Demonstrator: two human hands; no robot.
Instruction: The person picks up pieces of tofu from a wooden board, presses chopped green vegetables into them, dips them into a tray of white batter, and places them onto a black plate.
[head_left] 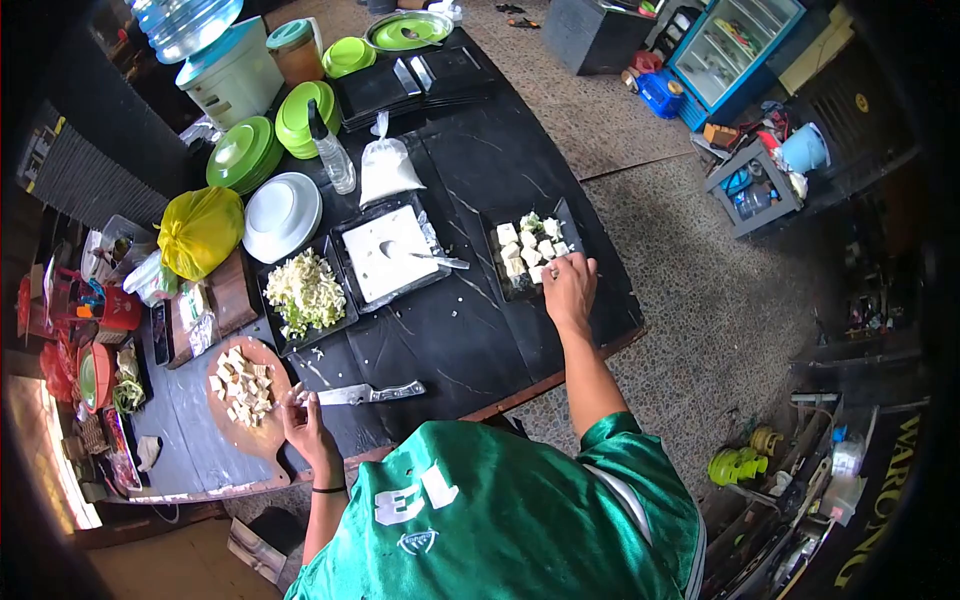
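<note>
My right hand (572,290) reaches to a black square tray (515,292) on the table's right side. Its fingers pinch at a white tofu cube (538,274) on the tray's near edge. Several more stuffed tofu cubes (508,235) stand there, with chopped greens behind them. Beside the knife (370,393) and the round wooden board (230,425), my left hand (308,430) is held with its fingers curled together; what they hold, if anything, is too small to name. Small cut tofu pieces (242,385) lie heaped on the board.
Chopped cabbage (305,290) fills one black tray; another holds white batter (385,255) with a spoon. Behind stand a bag of white powder (388,172), a clear bottle (335,160), white plates (283,218), green plates (243,155) and a yellow bag (200,232). The table edge (530,395) runs close to me.
</note>
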